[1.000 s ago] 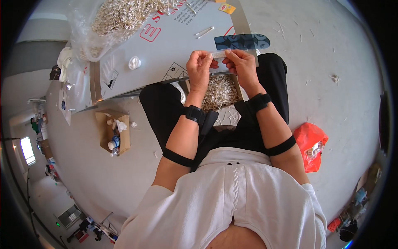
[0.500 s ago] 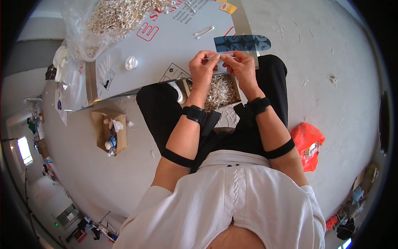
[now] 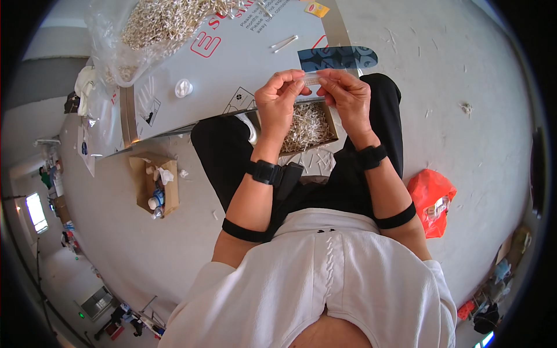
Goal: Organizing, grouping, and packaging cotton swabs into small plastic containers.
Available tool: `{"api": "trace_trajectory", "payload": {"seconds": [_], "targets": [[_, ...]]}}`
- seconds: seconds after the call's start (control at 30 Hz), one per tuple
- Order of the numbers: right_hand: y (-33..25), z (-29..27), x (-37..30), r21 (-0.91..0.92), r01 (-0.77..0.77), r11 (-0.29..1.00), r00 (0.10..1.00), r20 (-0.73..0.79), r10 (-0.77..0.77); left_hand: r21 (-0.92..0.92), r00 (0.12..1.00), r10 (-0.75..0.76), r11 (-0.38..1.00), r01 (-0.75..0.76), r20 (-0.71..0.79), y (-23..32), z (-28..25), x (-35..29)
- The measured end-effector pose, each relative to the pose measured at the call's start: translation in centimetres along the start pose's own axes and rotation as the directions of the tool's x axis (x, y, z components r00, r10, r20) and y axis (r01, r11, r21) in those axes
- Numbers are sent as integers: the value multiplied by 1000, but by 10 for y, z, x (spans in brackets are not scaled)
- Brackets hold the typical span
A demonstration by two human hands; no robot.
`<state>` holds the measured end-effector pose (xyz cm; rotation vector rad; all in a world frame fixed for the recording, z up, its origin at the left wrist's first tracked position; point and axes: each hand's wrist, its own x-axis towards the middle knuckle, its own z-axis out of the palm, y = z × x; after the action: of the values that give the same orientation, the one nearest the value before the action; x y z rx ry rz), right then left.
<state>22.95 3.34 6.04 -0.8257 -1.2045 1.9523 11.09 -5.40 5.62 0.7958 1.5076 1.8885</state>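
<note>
My left hand (image 3: 278, 98) and my right hand (image 3: 350, 100) meet over the near edge of the table. Each pinches one end of a small clear plastic packet (image 3: 312, 80), stretched between the fingertips; its contents are too small to make out. Just beyond it lies a dark blue see-through patterned strip (image 3: 338, 58). Two cotton swabs (image 3: 284, 43) rest on the tabletop farther off. Below my hands, between my knees, a cardboard box (image 3: 332, 123) holds many loose cotton swabs (image 3: 306, 126).
A large clear plastic bag (image 3: 101, 43) spills a heap of cotton swabs (image 3: 165, 23) across the table (image 3: 214, 75). A small round white container (image 3: 183, 88) and an orange-yellow packet (image 3: 317, 9) lie there too. On the floor are a cardboard box of rubbish (image 3: 142, 185) and a red plastic bag (image 3: 420, 188).
Both hands have moved slightly apart, and the clear packet now shows more between them. My left forearm has shifted a little left, my right a little right.
</note>
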Motion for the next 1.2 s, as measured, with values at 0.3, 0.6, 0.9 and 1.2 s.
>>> {"api": "trace_trajectory", "payload": {"seconds": [0.3, 0.6, 0.9, 1.2], "targets": [[-25, 7, -16, -193, 245, 950, 969, 78, -235, 652, 813, 467, 502, -568, 348, 52, -2, 0], [-49, 20, -40, -494, 564, 662, 826, 316, -468, 695, 661, 526, 172, -699, 535, 76, 3, -19], [-53, 10, -51, -646, 639, 417, 736, 354, -578, 737, 666, 570, 149, -660, 481, 84, -10, -37], [-61, -9, -65, -21, -572, 820, 773, 320, 548, 677, 619, 606, 173, -716, 500, 97, -24, -69]]}}
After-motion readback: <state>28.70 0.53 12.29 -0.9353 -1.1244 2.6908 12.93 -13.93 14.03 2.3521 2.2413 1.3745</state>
